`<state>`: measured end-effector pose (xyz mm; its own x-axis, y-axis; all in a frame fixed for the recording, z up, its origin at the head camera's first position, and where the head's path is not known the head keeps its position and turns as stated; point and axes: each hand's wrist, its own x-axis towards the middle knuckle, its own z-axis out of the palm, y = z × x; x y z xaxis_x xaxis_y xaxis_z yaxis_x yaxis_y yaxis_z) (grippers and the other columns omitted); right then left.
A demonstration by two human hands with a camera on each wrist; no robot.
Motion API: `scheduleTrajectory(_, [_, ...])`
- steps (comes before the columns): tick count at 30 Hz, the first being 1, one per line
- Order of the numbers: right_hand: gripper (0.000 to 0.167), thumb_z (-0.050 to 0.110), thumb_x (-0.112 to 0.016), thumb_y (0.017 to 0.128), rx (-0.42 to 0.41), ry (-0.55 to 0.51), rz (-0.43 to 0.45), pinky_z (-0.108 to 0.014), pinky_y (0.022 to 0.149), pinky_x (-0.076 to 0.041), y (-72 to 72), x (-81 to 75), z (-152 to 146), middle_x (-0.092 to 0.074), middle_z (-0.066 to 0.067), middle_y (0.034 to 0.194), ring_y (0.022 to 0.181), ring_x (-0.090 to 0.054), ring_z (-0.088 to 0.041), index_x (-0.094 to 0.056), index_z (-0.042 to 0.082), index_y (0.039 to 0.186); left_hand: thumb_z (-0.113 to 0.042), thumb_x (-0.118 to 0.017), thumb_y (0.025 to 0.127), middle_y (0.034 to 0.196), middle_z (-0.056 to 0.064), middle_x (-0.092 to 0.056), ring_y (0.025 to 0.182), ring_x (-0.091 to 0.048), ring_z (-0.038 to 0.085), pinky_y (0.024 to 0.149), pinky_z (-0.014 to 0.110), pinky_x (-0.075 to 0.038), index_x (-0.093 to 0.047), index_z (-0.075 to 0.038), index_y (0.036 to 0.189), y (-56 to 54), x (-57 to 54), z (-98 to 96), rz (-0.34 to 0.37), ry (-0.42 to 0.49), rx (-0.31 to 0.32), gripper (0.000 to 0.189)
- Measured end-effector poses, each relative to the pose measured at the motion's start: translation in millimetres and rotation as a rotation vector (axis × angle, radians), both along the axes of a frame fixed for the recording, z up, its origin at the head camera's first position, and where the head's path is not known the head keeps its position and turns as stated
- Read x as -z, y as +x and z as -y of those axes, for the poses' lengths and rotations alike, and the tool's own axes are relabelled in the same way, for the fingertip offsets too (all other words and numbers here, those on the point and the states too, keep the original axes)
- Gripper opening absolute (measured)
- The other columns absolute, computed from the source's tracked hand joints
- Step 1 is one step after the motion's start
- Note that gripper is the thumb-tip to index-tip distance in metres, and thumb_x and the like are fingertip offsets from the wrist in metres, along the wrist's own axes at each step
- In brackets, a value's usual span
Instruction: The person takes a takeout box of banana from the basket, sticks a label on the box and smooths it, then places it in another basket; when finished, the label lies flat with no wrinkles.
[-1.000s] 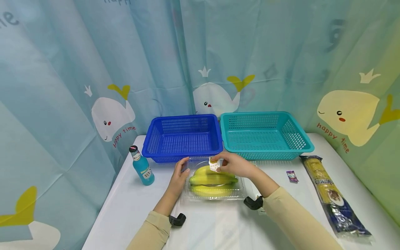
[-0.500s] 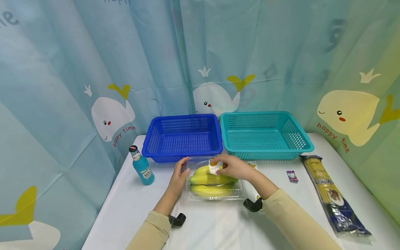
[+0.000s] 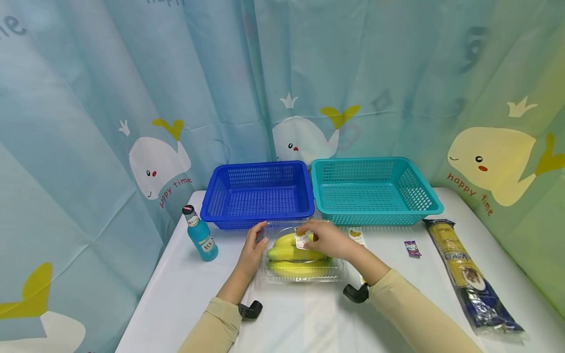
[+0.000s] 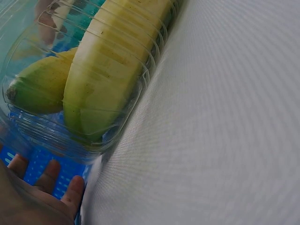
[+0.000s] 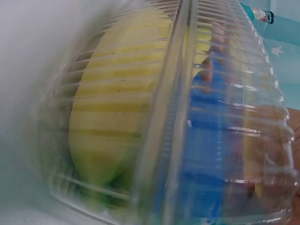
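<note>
A clear plastic clamshell box (image 3: 302, 260) holding a bunch of bananas (image 3: 295, 255) is shown on the white table (image 3: 176, 294), just in front of the blue basket (image 3: 258, 193) and the teal basket (image 3: 375, 189). The left hand (image 3: 253, 250) is laid against the left end of the box, fingers nearly straight and steadying it; in the left wrist view the fingertips (image 4: 49, 173) are seen flat beside the ribbed wall, with nothing enclosed. The right hand (image 3: 328, 238) is placed over the top of the box, and a small white label (image 3: 302, 240) is pinched between thumb and fingers, just above the bananas. Whether the label is stuck to the lid or free of it cannot be told. In the right wrist view only the ribbed plastic and yellow fruit are resolved.

Both baskets are seen to hold nothing, and the box is judged not yet lifted from the table; the work is thus read as being at an early stage, with the handling of the label under way. A blue bottle (image 3: 200, 234), a small purple sachet (image 3: 412, 249) and a long pasta packet (image 3: 468, 274) lie apart on the table, untouched.
</note>
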<state>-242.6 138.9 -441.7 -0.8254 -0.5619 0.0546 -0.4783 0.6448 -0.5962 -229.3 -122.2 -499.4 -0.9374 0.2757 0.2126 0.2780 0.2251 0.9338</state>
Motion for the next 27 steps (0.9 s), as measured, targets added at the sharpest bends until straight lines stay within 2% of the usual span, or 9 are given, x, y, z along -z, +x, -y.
scheduleTrajectory(11, [0.034,0.015,-0.073,0.089,0.012,0.056,-0.043,-0.024,0.066,-0.047,0.2,1.9,2.2,-0.061,-0.003,0.123,0.069,-0.052,-0.009,-0.067,0.015,0.122,-0.016,-0.04,0.105,0.155,0.022,-0.025,0.147,-0.026,0.039,0.118,0.055,-0.029,-0.029,-0.004,0.153,-0.2,0.9,0.4,0.007,-0.002,0.005,0.05])
scheduleTrajectory(21, [0.029,0.016,-0.074,0.089,0.072,0.048,0.011,-0.027,0.069,-0.049,-1.3,-1.7,0.5,-0.056,-0.005,0.125,0.076,-0.055,-0.009,-0.069,0.013,0.118,-0.016,-0.041,0.105,0.156,0.022,-0.025,0.147,-0.026,0.039,0.119,0.054,-0.03,-0.029,-0.004,0.152,-1.2,1.8,1.0,0.001,-0.006,0.006,0.05])
scheduleTrajectory(27, [0.028,0.015,-0.074,0.088,0.113,0.034,0.033,-0.027,0.068,-0.05,-3.3,-1.5,-0.9,-0.057,-0.006,0.119,0.076,-0.056,-0.011,-0.07,0.012,0.116,-0.015,-0.041,0.104,0.155,0.022,-0.027,0.146,-0.028,0.039,0.119,0.055,-0.029,-0.03,-0.003,0.152,-1.5,2.3,0.5,0.0,0.002,-0.001,0.051])
